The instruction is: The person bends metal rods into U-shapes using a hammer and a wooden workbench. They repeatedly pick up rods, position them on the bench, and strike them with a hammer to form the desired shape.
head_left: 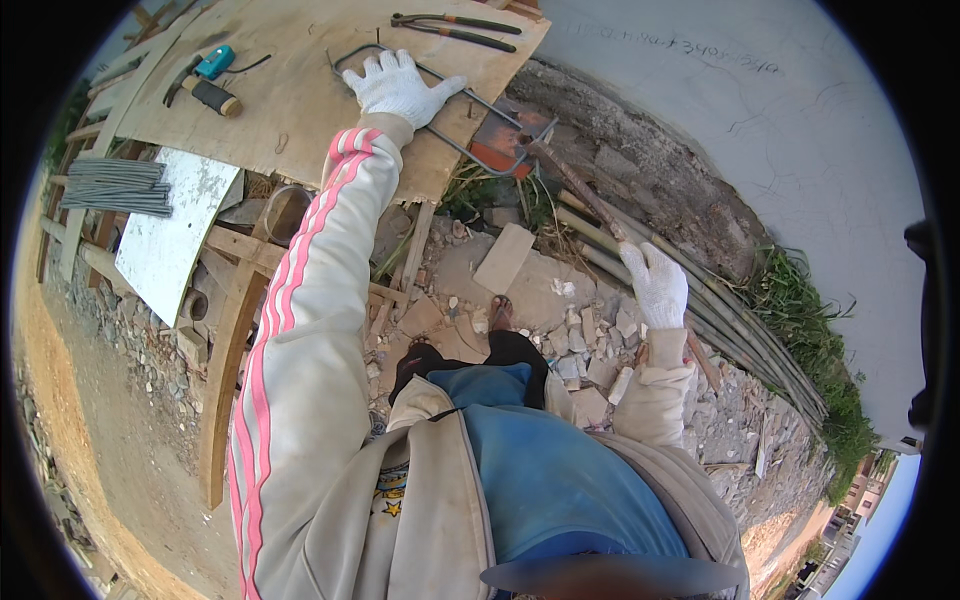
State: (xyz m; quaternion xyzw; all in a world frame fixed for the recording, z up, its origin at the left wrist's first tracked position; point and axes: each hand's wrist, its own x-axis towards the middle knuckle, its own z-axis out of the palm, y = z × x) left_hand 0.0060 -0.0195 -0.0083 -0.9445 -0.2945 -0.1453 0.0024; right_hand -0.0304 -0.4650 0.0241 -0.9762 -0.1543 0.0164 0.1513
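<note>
My left hand [393, 88], in a white knit glove, lies flat with fingers spread over a bent steel rod [497, 110] on a plywood bench top [300, 50]. The rod forms a long frame reaching past the bench's right edge. My right hand [656, 287], also gloved, is wrapped around the near end of a rusty bar [590, 195]. The bar's far end meets the rod beside a reddish-orange piece [500, 140] at the bench edge; how they join is too small to tell.
On the bench lie long-handled pincers [470, 38], a hammer [215, 97] and a teal tape measure [215, 62]. A bundle of steel rods [115, 187] rests on a white board [175, 240]. Rubble [590, 360] surrounds my feet. Bamboo poles [740, 340] lie by the grey wall [800, 130].
</note>
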